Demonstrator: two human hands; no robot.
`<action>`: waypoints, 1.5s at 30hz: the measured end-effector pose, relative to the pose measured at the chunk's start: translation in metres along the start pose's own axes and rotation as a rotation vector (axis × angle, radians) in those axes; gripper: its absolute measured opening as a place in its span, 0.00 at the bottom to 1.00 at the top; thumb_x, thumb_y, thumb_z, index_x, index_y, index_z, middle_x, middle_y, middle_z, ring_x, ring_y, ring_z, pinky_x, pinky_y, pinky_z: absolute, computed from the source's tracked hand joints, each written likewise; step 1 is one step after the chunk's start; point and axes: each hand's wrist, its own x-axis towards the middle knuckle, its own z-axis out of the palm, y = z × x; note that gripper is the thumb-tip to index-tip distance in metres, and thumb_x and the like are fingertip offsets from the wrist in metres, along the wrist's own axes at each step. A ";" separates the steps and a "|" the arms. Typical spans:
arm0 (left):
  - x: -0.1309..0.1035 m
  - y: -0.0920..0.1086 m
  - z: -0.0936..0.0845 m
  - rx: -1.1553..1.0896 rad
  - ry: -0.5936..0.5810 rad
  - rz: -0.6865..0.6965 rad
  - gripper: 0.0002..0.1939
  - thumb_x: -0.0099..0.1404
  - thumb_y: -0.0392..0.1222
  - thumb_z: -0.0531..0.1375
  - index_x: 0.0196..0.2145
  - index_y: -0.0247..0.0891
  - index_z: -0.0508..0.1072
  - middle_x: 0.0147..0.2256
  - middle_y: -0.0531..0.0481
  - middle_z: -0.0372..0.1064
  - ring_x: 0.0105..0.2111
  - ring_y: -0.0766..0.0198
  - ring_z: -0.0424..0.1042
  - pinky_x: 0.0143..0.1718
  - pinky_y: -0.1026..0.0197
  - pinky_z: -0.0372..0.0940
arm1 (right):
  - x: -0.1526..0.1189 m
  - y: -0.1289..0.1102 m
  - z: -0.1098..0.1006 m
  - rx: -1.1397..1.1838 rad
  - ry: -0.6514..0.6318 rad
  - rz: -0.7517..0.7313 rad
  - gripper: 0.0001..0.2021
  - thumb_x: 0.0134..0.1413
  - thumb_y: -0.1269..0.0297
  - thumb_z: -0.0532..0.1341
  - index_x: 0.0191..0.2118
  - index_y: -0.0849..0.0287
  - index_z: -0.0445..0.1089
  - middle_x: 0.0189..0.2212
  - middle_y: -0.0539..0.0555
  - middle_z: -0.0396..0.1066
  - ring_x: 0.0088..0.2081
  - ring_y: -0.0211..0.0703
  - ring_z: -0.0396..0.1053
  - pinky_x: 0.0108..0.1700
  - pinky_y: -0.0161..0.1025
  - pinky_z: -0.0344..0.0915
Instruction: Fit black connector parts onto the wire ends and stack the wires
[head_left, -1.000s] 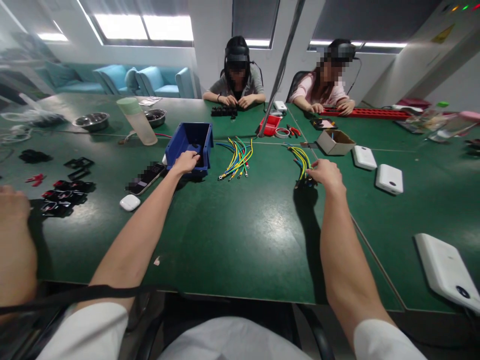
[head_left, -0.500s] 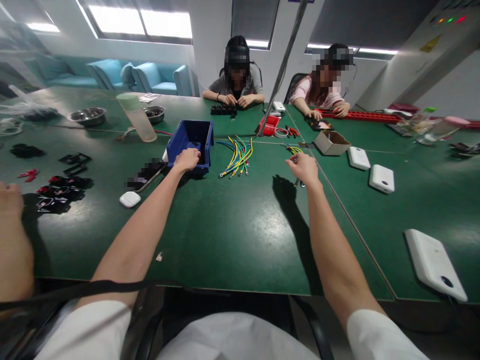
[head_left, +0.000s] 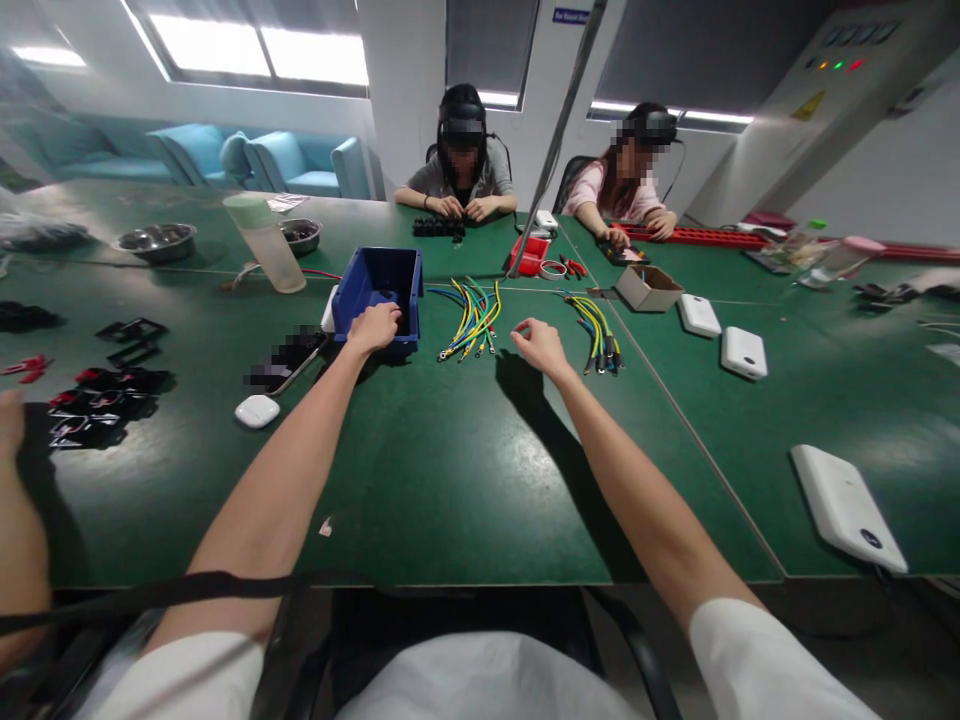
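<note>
My left hand [head_left: 376, 326] reaches over the near rim of the blue bin [head_left: 411, 330], its fingers curled at the opening; what they may hold is hidden. My right hand [head_left: 536, 342] hovers above the table with its fingers bent, between two groups of cables; I cannot make out anything in it. To its left lies a loose pile of yellow, green and blue cables [head_left: 474, 318] with metal ring ends. On its right is a second bunch of cables [head_left: 598, 330] with dark sleeves near the ends.
A phone [head_left: 289, 362], a white case [head_left: 257, 411] and a bottle [head_left: 268, 250] stand left. Black parts [head_left: 109, 400] lie beyond, near another person's arm [head_left: 21, 540]. Right are a cardboard box [head_left: 649, 288] and white devices [head_left: 744, 353]. Two people sit opposite.
My right hand has moved left, away from the right-hand cable bunch, which now shows fully. My left hand stays at the blue bin. The view has shifted slightly.
</note>
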 end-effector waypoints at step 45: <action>-0.005 0.005 -0.005 0.010 -0.020 0.024 0.17 0.61 0.44 0.54 0.44 0.46 0.76 0.43 0.43 0.74 0.44 0.47 0.71 0.45 0.51 0.64 | 0.036 -0.030 0.036 0.530 -0.204 0.333 0.13 0.57 0.65 0.58 0.22 0.61 0.62 0.12 0.46 0.57 0.14 0.31 0.53 0.16 0.28 0.49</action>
